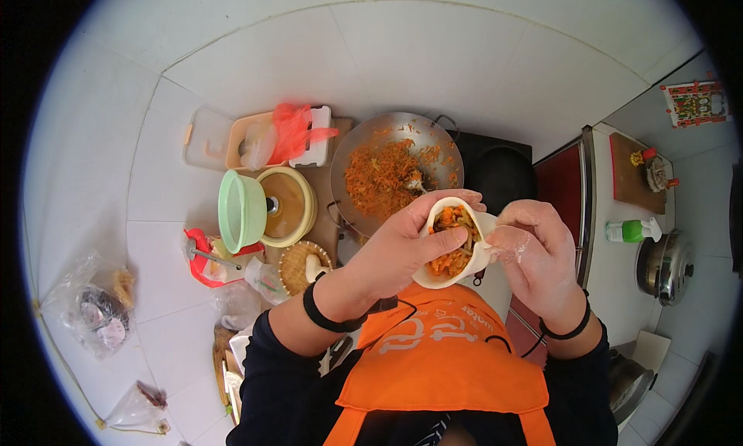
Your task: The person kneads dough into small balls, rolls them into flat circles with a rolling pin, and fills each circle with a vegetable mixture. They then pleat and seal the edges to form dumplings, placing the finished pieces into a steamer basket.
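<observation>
My left hand [400,243] cradles a round dough wrapper [432,280] from below, its thumb pressing on the shredded filling [450,263] inside. The filling is orange with some greenish strips. At the wrapper's right edge, the thumb and fingers of my right hand [534,245] pinch the dough into a gathered fold. Flour whitens the fingers of that hand. Beyond my hands stands a wide metal wok [450,182] with a heap of orange shredded filling [383,176]. A metal utensil [415,183] rests in the heap.
A black pan [502,179] sits right of the wok. Leftward are a green strainer basket [232,211], a lidded cream pot [287,208], a woven basket [293,269] and a plastic bin [235,144] with a red bag [293,132]. A spray bottle [630,231] and a steel pot [667,269] stand on the right.
</observation>
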{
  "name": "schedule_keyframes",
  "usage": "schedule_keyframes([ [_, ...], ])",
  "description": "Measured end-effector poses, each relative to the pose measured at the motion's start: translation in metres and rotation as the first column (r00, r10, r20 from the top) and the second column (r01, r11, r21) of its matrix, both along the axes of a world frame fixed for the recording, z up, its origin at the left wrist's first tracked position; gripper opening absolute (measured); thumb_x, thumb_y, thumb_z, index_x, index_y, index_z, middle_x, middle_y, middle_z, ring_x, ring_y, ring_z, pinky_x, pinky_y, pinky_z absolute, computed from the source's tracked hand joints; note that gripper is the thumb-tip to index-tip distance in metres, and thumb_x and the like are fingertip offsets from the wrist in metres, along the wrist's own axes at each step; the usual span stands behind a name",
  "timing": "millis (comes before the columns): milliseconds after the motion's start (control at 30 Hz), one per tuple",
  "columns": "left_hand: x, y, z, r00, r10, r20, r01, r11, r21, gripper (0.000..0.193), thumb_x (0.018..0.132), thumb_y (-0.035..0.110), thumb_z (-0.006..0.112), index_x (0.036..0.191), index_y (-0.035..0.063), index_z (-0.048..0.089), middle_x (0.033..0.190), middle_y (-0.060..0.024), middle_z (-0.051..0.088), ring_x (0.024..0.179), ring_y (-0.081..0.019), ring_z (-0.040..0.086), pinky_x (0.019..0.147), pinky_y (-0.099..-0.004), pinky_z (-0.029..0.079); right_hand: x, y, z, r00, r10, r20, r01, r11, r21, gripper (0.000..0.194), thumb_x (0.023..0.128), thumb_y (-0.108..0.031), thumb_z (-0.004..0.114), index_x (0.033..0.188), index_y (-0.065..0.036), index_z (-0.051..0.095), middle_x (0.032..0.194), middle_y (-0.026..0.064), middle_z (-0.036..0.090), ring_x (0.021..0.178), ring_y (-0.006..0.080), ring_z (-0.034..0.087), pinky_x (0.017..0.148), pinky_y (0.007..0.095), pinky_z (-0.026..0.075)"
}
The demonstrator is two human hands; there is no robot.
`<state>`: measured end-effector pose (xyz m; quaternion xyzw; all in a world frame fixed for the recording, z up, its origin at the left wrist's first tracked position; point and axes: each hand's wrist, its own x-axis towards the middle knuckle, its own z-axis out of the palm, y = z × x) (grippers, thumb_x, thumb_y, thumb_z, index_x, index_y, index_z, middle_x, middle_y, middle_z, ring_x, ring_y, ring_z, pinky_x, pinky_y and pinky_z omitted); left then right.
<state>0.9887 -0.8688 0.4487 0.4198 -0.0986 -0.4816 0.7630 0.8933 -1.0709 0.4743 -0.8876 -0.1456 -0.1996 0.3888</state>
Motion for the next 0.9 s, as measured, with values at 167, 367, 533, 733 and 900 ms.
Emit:
schedule_keyframes([
  [167,0.005,0.002,0.004,0.973,-0.117,-0.197,0.087,0.984,-0.153,0.041,0.106,0.015,0.061,0.145,0.0041,0.052,0.126,-0.0062,0.065,0.112,-0.0131,0.065,0.096,-0.0306,0.055,0.003,-0.001,0.007,0.999,0.023,0.044,-0.023,1.0,-0.003,0.02,0.086,0.002,0.073,0.104,-0.002,0.065,0.095,0.0123,0.064,0.081,0.0265,0.063,0.069,0.0336,0.053],
  [367,0.001,-0.002,0.004,0.991,-0.122,-0.058,0.125,0.991,0.046,0.039,0.108,0.019,0.06,0.144,0.0031,0.055,0.121,-0.0056,0.068,0.11,-0.0121,0.065,0.094,-0.0288,0.055,-0.005,0.001,0.011,0.99,-0.032,-0.136,0.037,0.999,0.03,0.025,0.087,0.002,0.073,0.112,0.001,0.067,0.096,0.0126,0.065,0.082,0.0254,0.064,0.071,0.0325,0.053],
  [533,0.016,0.004,0.01,0.968,-0.164,-0.19,0.141,0.981,-0.13,0.057,0.106,0.025,0.06,0.156,0.005,0.041,0.146,-0.016,0.055,0.132,-0.0261,0.057,0.11,-0.0394,0.048,-0.006,-0.001,0.003,0.997,-0.078,0.003,0.078,0.994,0.071,0.019,0.089,0.002,0.072,0.107,0.002,0.067,0.097,0.0133,0.065,0.082,0.0234,0.065,0.07,0.0316,0.053],
  [733,0.011,0.005,0.014,0.912,-0.115,-0.395,-0.051,0.92,-0.388,0.073,0.1,0.032,0.066,0.161,0.0098,0.033,0.164,-0.0197,0.036,0.145,-0.038,0.047,0.118,-0.0556,0.043,-0.003,0.022,-0.005,0.969,-0.213,-0.125,0.245,0.769,0.59,0.011,0.089,0.003,0.072,0.099,0.003,0.067,0.096,0.0123,0.067,0.081,0.0156,0.066,0.068,0.0267,0.053],
  [900,-0.001,0.001,0.013,0.954,0.111,-0.277,-0.151,0.98,-0.128,0.063,0.097,0.012,0.073,0.152,0.0099,0.044,0.141,-0.0104,0.057,0.128,-0.0248,0.06,0.102,-0.0451,0.058,0.0,0.025,-0.01,0.986,-0.153,-0.071,0.169,0.915,0.367,0.024,0.086,0.005,0.073,0.109,0.001,0.068,0.103,0.0146,0.065,0.081,0.0204,0.066,0.07,0.0293,0.055],
])
